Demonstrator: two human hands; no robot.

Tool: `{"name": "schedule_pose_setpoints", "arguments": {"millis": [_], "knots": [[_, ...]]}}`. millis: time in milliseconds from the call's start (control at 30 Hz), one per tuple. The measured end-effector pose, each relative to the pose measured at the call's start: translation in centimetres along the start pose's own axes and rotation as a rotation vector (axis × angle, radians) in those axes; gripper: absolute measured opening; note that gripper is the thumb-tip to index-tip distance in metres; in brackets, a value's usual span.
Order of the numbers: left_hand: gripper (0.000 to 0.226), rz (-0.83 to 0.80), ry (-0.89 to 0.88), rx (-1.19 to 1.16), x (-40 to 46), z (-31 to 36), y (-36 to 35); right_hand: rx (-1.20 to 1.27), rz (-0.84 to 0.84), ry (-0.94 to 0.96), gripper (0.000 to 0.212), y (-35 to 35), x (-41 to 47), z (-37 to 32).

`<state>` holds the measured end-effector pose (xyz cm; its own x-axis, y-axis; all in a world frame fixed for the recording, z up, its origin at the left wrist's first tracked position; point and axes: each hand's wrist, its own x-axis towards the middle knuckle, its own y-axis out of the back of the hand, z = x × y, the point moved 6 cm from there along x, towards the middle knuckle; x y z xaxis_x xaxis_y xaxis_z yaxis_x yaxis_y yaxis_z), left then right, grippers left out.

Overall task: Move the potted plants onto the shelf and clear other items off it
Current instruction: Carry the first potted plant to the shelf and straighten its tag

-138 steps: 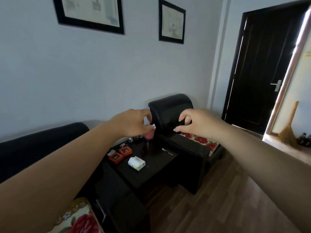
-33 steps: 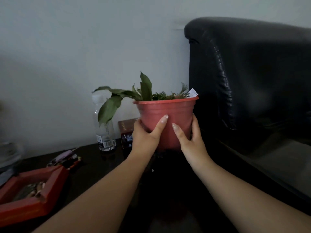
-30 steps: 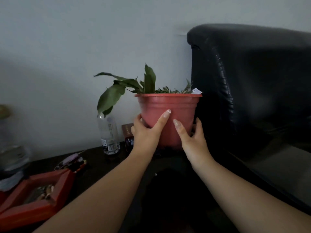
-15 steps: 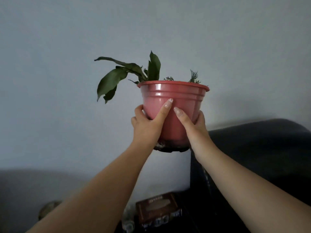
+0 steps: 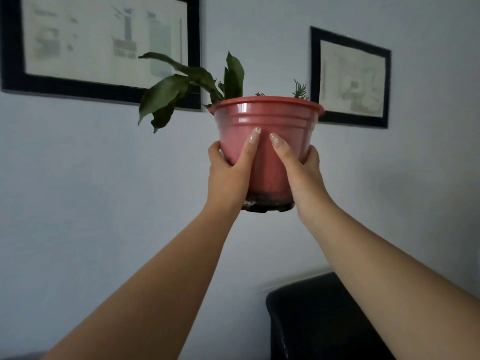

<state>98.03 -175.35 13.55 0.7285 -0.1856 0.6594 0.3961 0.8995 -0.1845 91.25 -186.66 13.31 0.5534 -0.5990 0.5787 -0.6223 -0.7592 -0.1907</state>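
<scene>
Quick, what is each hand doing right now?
Left hand: closed on the red plant pot, holding it up.
Right hand: closed on the same pot, other side.

We find bare wall (image 5: 78, 193) open to the left, right and below the raised red pot (image 5: 267, 126), which fills our left hand (image 5: 228, 175) and right hand (image 5: 304, 175) — neither is free. Two framed pictures crowd the wall behind it — the large frame (image 5: 104, 45) behind the drooping leaves (image 5: 166, 97), the small frame (image 5: 350, 76) beside the rim. The black armchair back (image 5: 324, 318) blocks the lower right.
</scene>
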Motion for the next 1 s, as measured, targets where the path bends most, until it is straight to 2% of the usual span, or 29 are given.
{"name": "schedule_pose_setpoints", "arguments": {"millis": [200,533,700,900,1000], "knots": [[0.066,-0.023,-0.021,-0.012,-6.0,2.8,2.9,0.001,0.075,-0.04,0.072,-0.5,-8.1,-2.0],[0.067,-0.211,0.047,-0.056,-14.3,6.6,6.1,-0.138,0.294,-0.063,0.076,-0.4,-19.8,-5.8],[0.05,-0.301,0.113,-0.181,-18.8,10.9,5.1,-0.258,0.399,-0.004,0.076,1.7,-24.8,-11.3],[0.05,-0.386,0.116,-0.269,-25.2,16.4,4.0,-0.373,0.481,0.066,0.066,4.4,-32.4,-18.1],[0.05,-0.421,0.108,-0.282,-29.0,19.0,4.0,-0.385,0.513,0.07,0.053,5.7,-36.7,-20.5]]}}
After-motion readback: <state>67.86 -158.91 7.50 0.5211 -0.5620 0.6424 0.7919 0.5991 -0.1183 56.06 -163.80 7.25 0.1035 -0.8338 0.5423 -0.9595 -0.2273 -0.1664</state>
